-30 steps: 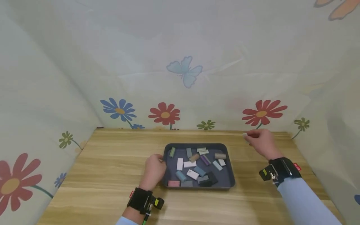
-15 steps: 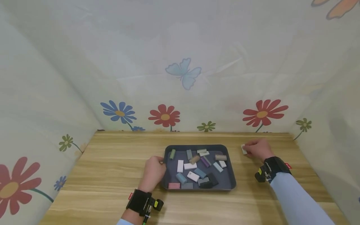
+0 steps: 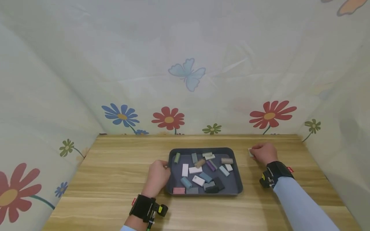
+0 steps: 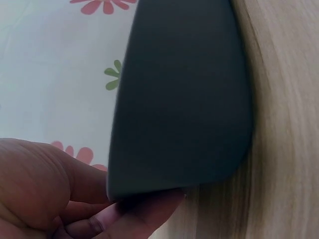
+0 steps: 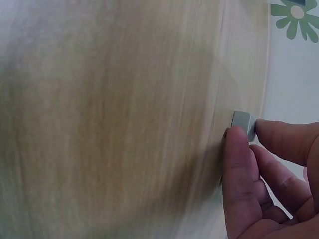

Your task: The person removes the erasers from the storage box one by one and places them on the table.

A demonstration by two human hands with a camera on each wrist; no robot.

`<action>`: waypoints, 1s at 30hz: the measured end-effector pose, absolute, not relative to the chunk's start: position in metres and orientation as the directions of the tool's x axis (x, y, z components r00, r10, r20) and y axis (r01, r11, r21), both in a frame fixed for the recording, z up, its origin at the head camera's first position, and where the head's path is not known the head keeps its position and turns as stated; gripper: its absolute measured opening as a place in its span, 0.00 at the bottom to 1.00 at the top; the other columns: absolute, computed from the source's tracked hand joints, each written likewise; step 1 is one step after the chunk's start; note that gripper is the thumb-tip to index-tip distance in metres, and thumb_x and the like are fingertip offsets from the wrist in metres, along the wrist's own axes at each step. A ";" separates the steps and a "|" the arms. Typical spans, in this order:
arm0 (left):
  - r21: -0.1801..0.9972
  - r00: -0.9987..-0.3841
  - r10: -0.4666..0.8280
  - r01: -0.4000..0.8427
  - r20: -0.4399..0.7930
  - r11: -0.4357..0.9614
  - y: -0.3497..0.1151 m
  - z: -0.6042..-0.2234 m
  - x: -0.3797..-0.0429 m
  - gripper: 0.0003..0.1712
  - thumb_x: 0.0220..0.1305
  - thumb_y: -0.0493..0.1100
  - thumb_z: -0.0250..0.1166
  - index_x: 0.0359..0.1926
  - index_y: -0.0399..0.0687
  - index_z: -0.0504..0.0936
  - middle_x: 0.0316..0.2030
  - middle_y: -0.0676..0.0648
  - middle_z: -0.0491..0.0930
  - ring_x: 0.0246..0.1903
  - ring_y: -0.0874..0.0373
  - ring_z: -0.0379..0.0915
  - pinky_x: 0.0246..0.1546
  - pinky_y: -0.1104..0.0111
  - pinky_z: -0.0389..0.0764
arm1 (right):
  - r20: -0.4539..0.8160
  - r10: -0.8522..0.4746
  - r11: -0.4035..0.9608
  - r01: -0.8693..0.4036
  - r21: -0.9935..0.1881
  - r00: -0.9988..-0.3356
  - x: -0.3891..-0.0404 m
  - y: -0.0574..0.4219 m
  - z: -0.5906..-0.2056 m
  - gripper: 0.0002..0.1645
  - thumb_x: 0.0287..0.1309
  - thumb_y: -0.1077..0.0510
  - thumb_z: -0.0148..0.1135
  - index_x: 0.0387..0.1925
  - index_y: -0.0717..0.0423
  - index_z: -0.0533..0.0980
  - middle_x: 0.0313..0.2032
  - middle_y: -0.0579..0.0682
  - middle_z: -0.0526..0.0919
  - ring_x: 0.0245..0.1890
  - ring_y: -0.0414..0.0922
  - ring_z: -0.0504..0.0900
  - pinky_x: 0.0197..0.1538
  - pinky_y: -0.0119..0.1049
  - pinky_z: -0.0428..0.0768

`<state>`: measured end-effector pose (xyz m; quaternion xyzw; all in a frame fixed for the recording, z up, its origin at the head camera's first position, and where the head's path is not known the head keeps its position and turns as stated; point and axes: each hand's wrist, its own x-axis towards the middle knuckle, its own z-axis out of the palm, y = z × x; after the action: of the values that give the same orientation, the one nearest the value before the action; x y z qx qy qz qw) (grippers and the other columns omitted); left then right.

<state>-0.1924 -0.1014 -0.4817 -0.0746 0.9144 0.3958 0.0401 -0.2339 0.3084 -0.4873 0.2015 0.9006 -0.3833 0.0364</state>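
A dark grey rectangular tray [image 3: 238, 179] stands on the wooden table. My left hand [image 3: 157, 175] grips its left side; in the left wrist view the thumb lies at the rim and the fingers [image 4: 154, 214] reach beneath the wall. To the right of the tray, my right hand [image 3: 264, 153] pinches a small pale block [image 5: 242, 123] between thumb and fingertips, down at the tabletop. Inside the tray lie several small blocks, among them a white block [image 3: 185, 170], a pink block [image 3: 179, 190], a green block [image 3: 177, 157] and a tan block [image 3: 227, 161].
Bare wooden tabletop [image 3: 124, 160] spreads left of the tray and in front of it. A pale sheet [image 3: 138, 80] printed with flowers and a butterfly rises behind the table and along both sides.
My right hand has come down and nearer, lowering the pinched block to the table. The left hand has kept its grip on the tray, which has stayed put.
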 end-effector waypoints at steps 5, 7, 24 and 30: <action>0.720 -0.987 -0.095 -0.157 -0.127 0.675 -0.101 -0.483 -0.192 0.16 0.56 0.35 0.58 0.46 0.35 0.82 0.27 0.45 0.81 0.20 0.59 0.74 0.17 0.69 0.73 | -0.177 0.328 0.665 0.360 -0.654 -0.928 -0.229 0.309 -0.485 0.24 0.58 0.48 0.59 0.48 0.63 0.78 0.38 0.59 0.82 0.31 0.47 0.80 0.31 0.34 0.74; 0.724 -0.987 -0.092 -0.161 -0.134 0.671 -0.101 -0.484 -0.191 0.16 0.57 0.35 0.58 0.47 0.35 0.81 0.28 0.45 0.81 0.20 0.59 0.74 0.17 0.69 0.73 | -0.154 0.318 0.690 0.339 -0.640 -0.936 -0.227 0.308 -0.479 0.26 0.58 0.46 0.58 0.49 0.63 0.76 0.41 0.60 0.81 0.36 0.50 0.79 0.34 0.37 0.75; 0.736 -0.989 -0.075 -0.145 -0.127 0.661 -0.103 -0.483 -0.191 0.17 0.57 0.35 0.57 0.48 0.35 0.81 0.31 0.42 0.82 0.20 0.59 0.75 0.17 0.69 0.74 | -0.060 -0.321 0.882 -0.275 -0.383 -0.945 -0.210 0.192 -0.405 0.30 0.47 0.58 0.67 0.55 0.54 0.74 0.54 0.53 0.78 0.38 0.45 0.78 0.40 0.41 0.77; 0.734 -0.990 -0.080 -0.137 -0.113 0.665 -0.103 -0.481 -0.191 0.17 0.56 0.36 0.57 0.47 0.33 0.81 0.38 0.39 0.82 0.20 0.59 0.75 0.17 0.69 0.74 | -0.142 -0.307 0.920 -0.256 -0.296 -0.941 -0.215 0.187 -0.429 0.27 0.48 0.60 0.65 0.53 0.58 0.75 0.51 0.55 0.80 0.40 0.45 0.78 0.42 0.44 0.79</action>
<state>-0.1906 -0.1027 -0.4812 -0.0596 0.9118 0.4047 0.0353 -0.2148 0.1874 -0.4286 -0.1445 0.9754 -0.1377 0.0931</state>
